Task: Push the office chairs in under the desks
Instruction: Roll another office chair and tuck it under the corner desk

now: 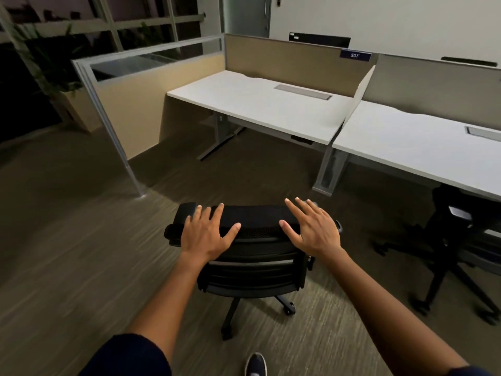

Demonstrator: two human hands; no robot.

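Note:
A black office chair (254, 270) stands on the carpet in front of me, its back towards me, well short of the white desk (252, 104). My left hand (207, 234) lies flat with spread fingers on the left of the backrest's top edge. My right hand (311, 229) has its fingers spread over the right of that edge; whether it touches is unclear. Neither hand grips anything. A second black chair (455, 240) sits partly under the right desk (423, 147).
A beige partition with a glass top (130, 85) closes off the left side of the left desk, its post (127, 158) reaching the floor. Desk legs (329, 172) stand between the two desks. A planter (73, 101) is at far left. My shoe (254, 365) shows below.

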